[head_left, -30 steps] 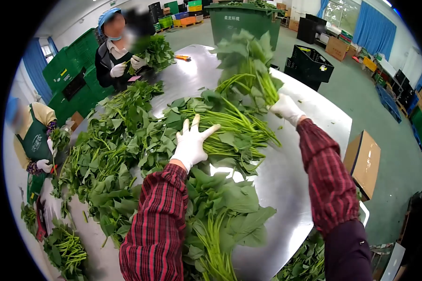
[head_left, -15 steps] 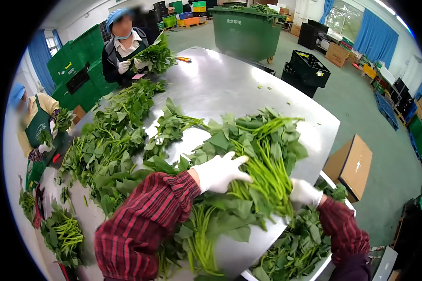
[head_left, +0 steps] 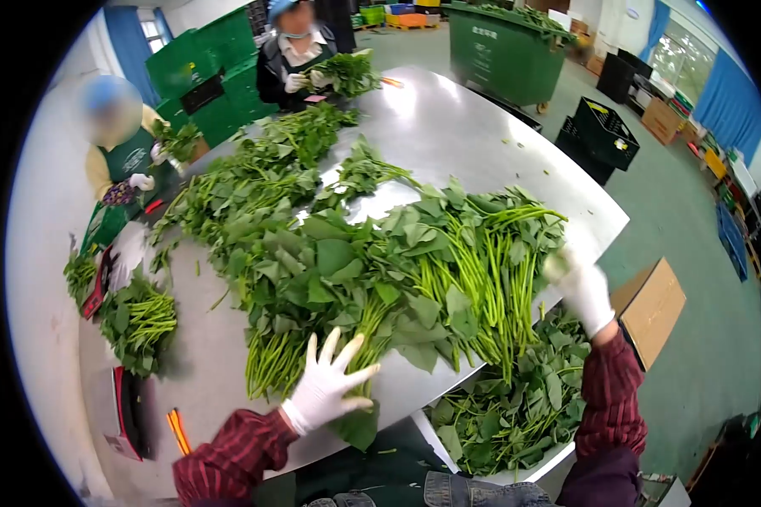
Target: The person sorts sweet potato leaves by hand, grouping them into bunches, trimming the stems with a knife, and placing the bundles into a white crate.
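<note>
A wide heap of leafy green stems (head_left: 482,279) lies on the metal table (head_left: 457,110), with the pale green stalks side by side at the front. My left hand (head_left: 330,384), in a white glove, has its fingers spread at the front edge of the heap, over a few stalks and leaves. My right hand (head_left: 583,291), gloved as well, is at the heap's right side near the table edge. Motion smears its fingers, and whether they hold anything does not show. Below the edge, a white bin (head_left: 435,439) contains more leafy stems.
Across the table stand two co-workers, each holding greens. A stem bundle (head_left: 139,325), a red-and-black scale (head_left: 125,414) and an orange cutter (head_left: 177,431) lie at left. To the right are a cardboard box (head_left: 655,313) and black crates (head_left: 600,135); a green wheeled bin (head_left: 507,55) stands behind.
My left hand has come off the bunched stems and moved down and left, fingers spreading. My right hand has risen from beside the stalks. The stems now lie flatter and wider; the view has shifted.
</note>
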Available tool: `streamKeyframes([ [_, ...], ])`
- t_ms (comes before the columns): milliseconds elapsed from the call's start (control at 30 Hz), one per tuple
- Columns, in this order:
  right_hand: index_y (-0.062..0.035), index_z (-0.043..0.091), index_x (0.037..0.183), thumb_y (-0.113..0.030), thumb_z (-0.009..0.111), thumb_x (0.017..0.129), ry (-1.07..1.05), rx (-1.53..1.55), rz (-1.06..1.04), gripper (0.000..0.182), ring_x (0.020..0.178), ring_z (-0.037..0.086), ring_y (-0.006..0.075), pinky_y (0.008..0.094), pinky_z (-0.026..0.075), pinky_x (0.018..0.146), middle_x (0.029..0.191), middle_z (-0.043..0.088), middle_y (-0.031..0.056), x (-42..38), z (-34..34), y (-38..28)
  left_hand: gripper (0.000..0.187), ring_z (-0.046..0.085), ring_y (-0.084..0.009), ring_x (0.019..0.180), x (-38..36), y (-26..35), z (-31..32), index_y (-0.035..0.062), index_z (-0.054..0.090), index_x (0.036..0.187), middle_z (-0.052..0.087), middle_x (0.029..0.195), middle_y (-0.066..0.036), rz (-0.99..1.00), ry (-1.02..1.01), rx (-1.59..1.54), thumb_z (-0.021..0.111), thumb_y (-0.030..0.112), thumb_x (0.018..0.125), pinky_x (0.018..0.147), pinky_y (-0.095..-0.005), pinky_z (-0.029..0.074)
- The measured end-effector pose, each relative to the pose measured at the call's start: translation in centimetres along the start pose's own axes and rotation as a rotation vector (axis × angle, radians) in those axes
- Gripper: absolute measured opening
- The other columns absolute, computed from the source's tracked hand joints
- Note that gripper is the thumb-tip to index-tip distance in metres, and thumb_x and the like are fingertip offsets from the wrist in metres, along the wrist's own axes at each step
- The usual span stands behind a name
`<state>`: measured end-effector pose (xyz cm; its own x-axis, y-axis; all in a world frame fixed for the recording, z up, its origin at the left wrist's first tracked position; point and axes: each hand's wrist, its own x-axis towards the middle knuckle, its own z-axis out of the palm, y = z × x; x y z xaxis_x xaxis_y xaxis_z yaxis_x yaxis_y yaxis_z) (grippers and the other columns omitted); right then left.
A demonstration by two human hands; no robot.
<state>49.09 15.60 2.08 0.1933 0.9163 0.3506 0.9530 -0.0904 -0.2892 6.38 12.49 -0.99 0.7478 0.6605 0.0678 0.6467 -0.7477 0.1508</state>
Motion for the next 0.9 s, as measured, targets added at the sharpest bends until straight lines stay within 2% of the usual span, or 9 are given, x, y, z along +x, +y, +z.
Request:
streamKeyframes([
  [167, 0.0009, 0.062, 0.098, -0.042, 0.06, 0.082, 0.504, -0.137, -0.284, 0.046, 0.072, 0.062, 0.0336, 0.039, 0.049, 0.065, 0.076, 0.063, 0.0179, 10.5, 4.3, 4.3, 0.031, 0.023, -0.0476, 0.13, -2.0, 1.3, 4.2, 0.0218, 0.066, 0.098, 0.037, 0.139, -0.016, -0.214, 0.185, 0.036, 0.067, 0.036, 0.071, 0.1, -0.0695, 0.006],
  [233, 0.0022, 0.066, 0.091, -0.045, 0.057, 0.083, -0.114, -0.361, -0.012, 0.049, 0.068, 0.062, 0.0354, 0.0412, 0.049, 0.066, 0.073, 0.063, 0.0202, 12.1, 4.7, 3.3, 0.027, 0.022, -0.0466, 0.131, -1.9, 0.6, 4.5, 0.0211, 0.066, 0.094, 0.035, 0.14, -0.016, -0.264, 0.259, 0.089, 0.067, 0.03, 0.069, 0.102, -0.0676, 0.005],
  [467, 0.0014, 0.065, 0.069, -0.048, 0.056, 0.078, -0.584, -0.348, -0.345, 0.051, 0.067, 0.061, 0.0372, 0.042, 0.048, 0.066, 0.068, 0.06, 0.0222, 10.7, 5.8, 3.8, 0.072, 0.015, -0.0433, 0.134, -8.0, -3.8, 3.5, 0.0332, 0.049, 0.129, 0.023, 0.147, -0.015, -0.517, 0.348, -0.103, 0.074, 0.046, 0.063, 0.106, -0.0609, 0.007],
  [567, -0.0128, 0.068, 0.078, -0.019, 0.055, 0.08, -0.244, -0.504, -0.431, 0.015, 0.06, 0.062, 0.0275, 0.036, 0.051, 0.059, 0.065, 0.063, 0.01, 11.5, 3.8, 3.6, 0.069, 0.025, -0.0435, 0.13, -10.8, -7.1, 4.2, 0.0308, 0.05, 0.129, 0.026, 0.144, -0.018, -0.758, 0.401, -0.001, 0.074, 0.044, 0.065, 0.104, -0.0559, 0.023],
  [600, -0.0115, 0.068, 0.078, -0.02, 0.058, 0.078, -0.207, -0.269, -0.071, 0.014, 0.063, 0.063, 0.0261, 0.0356, 0.051, 0.058, 0.069, 0.064, 0.0105, 12.0, 2.3, 2.6, 0.065, 0.035, -0.0429, 0.121, -11.3, -8.1, 5.3, 0.0276, 0.051, 0.128, 0.032, 0.139, -0.023, -0.775, 0.429, -0.087, 0.072, 0.04, 0.068, 0.1, -0.0477, 0.034],
  [633, -0.0097, 0.068, 0.079, -0.025, 0.057, 0.081, -0.06, -0.757, -0.437, 0.019, 0.064, 0.064, 0.0272, 0.037, 0.051, 0.058, 0.069, 0.063, 0.0118, 10.7, -1.6, -0.2, 0.064, 0.038, -0.0422, 0.118, -11.2, -7.8, 6.2, 0.0252, 0.051, 0.129, 0.034, 0.136, -0.025, -0.805, 0.463, -0.117, 0.071, 0.039, 0.069, 0.097, -0.0454, 0.037],
  [733, -0.002, 0.064, 0.073, -0.032, 0.058, 0.084, 0.36, -0.397, -0.254, 0.033, 0.065, 0.061, 0.0354, 0.0424, 0.048, 0.059, 0.065, 0.06, 0.0196, 10.0, -5.8, -3.1, 0.064, 0.044, -0.0411, 0.11, -8.8, -3.0, 7.7, 0.0157, 0.047, 0.131, 0.037, 0.129, -0.03, -0.912, 0.472, -0.077, 0.067, 0.037, 0.074, 0.091, -0.0435, 0.041],
  [800, -0.0076, 0.064, 0.075, -0.025, 0.056, 0.086, 0.544, -0.16, -0.173, 0.022, 0.052, 0.054, 0.0303, 0.0399, 0.042, 0.049, 0.057, 0.054, 0.0104, 7.5, -7.1, -8.0, 0.064, 0.044, -0.0422, 0.11, -7.1, -0.4, 8.9, 0.0141, 0.045, 0.132, 0.036, 0.128, -0.031, -0.945, 0.434, -0.041, 0.066, 0.037, 0.076, 0.091, -0.0435, 0.041],
  [900, -0.0064, 0.062, 0.075, -0.015, 0.059, 0.083, 0.414, 0.286, -0.09, 0.012, 0.055, 0.055, 0.0221, 0.0326, 0.042, 0.049, 0.064, 0.057, 0.009, 4.0, -4.1, -14.0, 0.065, 0.045, -0.0437, 0.108, -5.1, 2.3, 9.1, 0.0132, 0.044, 0.133, 0.035, 0.126, -0.031, -0.836, 0.462, -0.216, 0.066, 0.036, 0.076, 0.091, -0.0427, 0.042],
])
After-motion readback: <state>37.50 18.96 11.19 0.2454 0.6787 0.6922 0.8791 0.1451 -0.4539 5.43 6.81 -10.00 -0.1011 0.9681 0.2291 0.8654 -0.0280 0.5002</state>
